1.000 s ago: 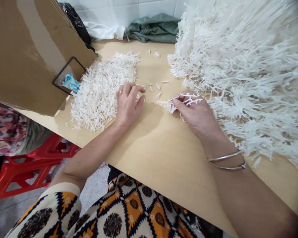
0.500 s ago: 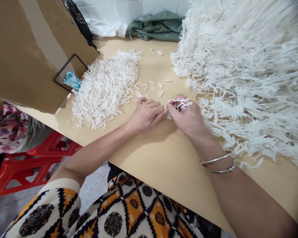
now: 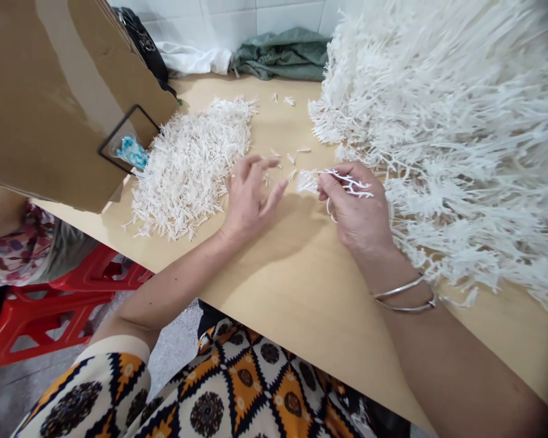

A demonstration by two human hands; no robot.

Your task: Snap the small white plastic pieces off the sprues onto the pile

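Nearest to me is the patterned lap and a bare stretch of the desk, and on it both hands. The right hand, bangles at the wrist, is closed on a branched white plastic sprig, pinching its stem between thumb and fingers so the twigs stick out to the left, toward the other hand. The left hand holds nothing that I can see: its fingers are spread and lifted, palm just above the desk.

Half a second ago the two hands were pressed together at the sprig, fingertips meeting. Now they have drawn apart, the left swinging back toward its own side with fingers loosened. That reads to me as one small piece pulled off and let go, with the sprig kept in the right hand for more.

Just beyond the left fingers lie a few loose bits. Further out on that side spreads the flat heap of small white pieces, touching a cardboard box. Beyond the right hand towers the big pile of uncut sprigs. At the back, against the tiled wall, lies a green cloth.
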